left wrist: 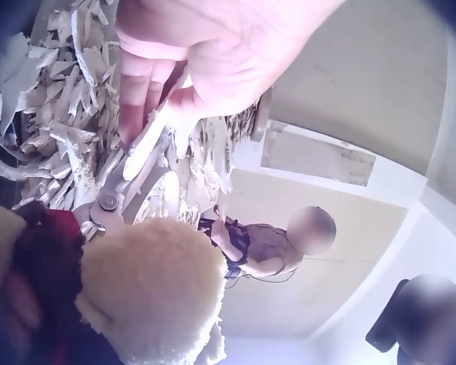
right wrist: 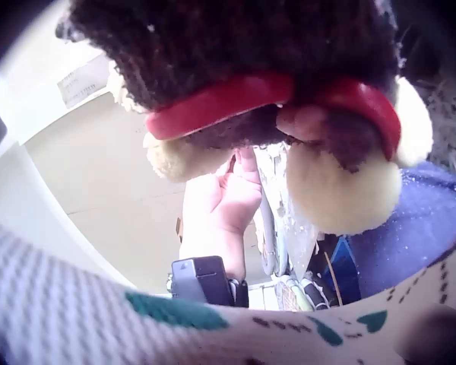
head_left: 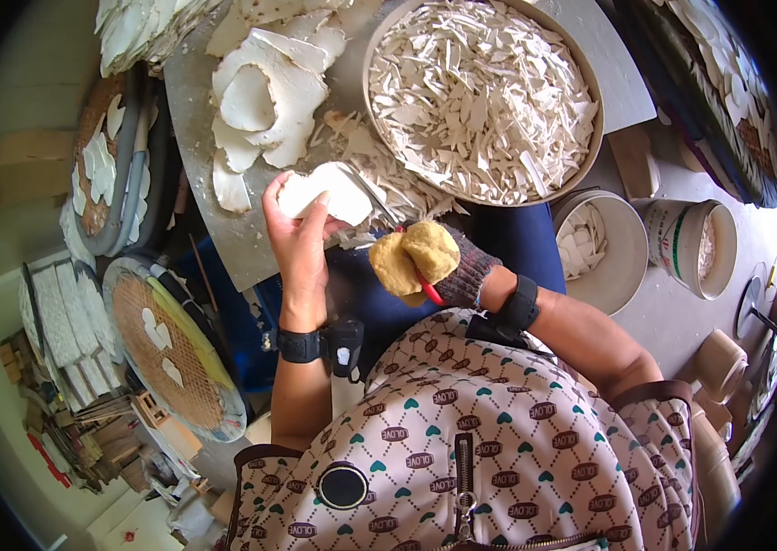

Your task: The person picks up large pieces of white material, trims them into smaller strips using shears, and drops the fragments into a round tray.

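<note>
My bare left hand point(head_left: 301, 243) pinches a white flat piece point(head_left: 329, 193) between thumb and fingers, above the metal table. My right hand point(head_left: 448, 266), in a dark knitted glove with yellow foam pads, grips red-handled scissors point(head_left: 429, 290). Their metal blades reach the right edge of the piece. In the left wrist view the scissors' pivot point(left wrist: 109, 202) shows close to the left fingertips, beside the piece point(left wrist: 144, 146). The right wrist view shows the red handles point(right wrist: 224, 104) around the gloved right hand point(right wrist: 235, 46), with the left hand point(right wrist: 224, 201) beyond.
A round tray point(head_left: 367, 83) of white strips stands on the table point(head_left: 200, 119), with loose scraps point(head_left: 361, 147) beside it. Large curled white sheets point(head_left: 292, 92) lie at the back left. Two buckets point(head_left: 622, 266) stand at the right; a woven tray point(head_left: 145, 367) is at the left.
</note>
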### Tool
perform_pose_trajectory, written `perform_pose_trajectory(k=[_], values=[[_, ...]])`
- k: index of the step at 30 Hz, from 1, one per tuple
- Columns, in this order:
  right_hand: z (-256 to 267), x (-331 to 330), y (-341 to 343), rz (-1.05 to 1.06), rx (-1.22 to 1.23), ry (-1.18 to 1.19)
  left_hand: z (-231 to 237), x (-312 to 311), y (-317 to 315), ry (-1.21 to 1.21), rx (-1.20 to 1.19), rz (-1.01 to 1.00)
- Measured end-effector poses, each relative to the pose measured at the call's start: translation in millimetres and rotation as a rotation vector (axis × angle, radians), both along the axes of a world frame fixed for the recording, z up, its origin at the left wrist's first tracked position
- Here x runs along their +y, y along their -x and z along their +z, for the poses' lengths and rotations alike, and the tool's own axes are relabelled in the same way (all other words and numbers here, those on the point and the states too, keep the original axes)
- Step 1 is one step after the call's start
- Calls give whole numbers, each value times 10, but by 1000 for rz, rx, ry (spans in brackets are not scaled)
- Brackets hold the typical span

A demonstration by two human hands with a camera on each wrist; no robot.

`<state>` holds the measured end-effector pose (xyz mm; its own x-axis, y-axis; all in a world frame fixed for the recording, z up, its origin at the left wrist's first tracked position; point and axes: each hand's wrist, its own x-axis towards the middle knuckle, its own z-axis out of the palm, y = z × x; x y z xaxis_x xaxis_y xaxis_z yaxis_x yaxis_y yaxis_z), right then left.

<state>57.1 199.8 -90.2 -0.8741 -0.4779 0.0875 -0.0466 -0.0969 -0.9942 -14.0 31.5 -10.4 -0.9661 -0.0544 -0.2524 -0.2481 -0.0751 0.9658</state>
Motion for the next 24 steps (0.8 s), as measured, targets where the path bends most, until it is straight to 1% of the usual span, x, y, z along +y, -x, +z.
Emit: perform_pose_trajectory(k=[3, 4, 6, 7, 9, 10, 11, 12, 13, 15, 17, 19, 20, 23, 24], values=[[88, 29, -24, -11, -2, -2, -31, -13, 5, 7, -10, -9], [87, 26, -25, -17, 27, -39, -38, -14, 3, 6, -10, -9], [101, 22, -16, -18, -67, 46, -35, -24, 1, 11, -4, -7], [127, 27, 0, -13, -191, 167, -29, -31, 6, 17, 1, -5], [170, 36, 38, -12, -191, 220, -2, -34, 20, 25, 10, -10], [186, 43, 59, -16, -67, 152, 30, -22, 29, 26, 12, -16], [211, 54, 68, -22, -22, 137, 58, -10, 34, 26, 13, -21], [235, 65, 78, -30, 22, 122, 83, -5, 33, 31, 6, -67], [271, 77, 83, -43, -12, 160, 109, -3, 35, 36, -1, -115], [262, 94, 83, -49, 2, 153, 145, 3, 36, 50, -11, -186], [225, 125, 113, -36, 104, 60, 167, 10, 46, 66, -14, -230], [280, 121, 91, 20, -304, 345, 46, 28, 30, 0, 81, -74], [225, 124, 87, 6, -139, 248, -7, 53, 22, -32, 127, 4], [222, 106, 56, -13, -25, 115, -77, 177, -34, -119, 115, 169], [238, 104, 46, -26, -31, 75, -42, 193, -48, -114, 85, 139]])
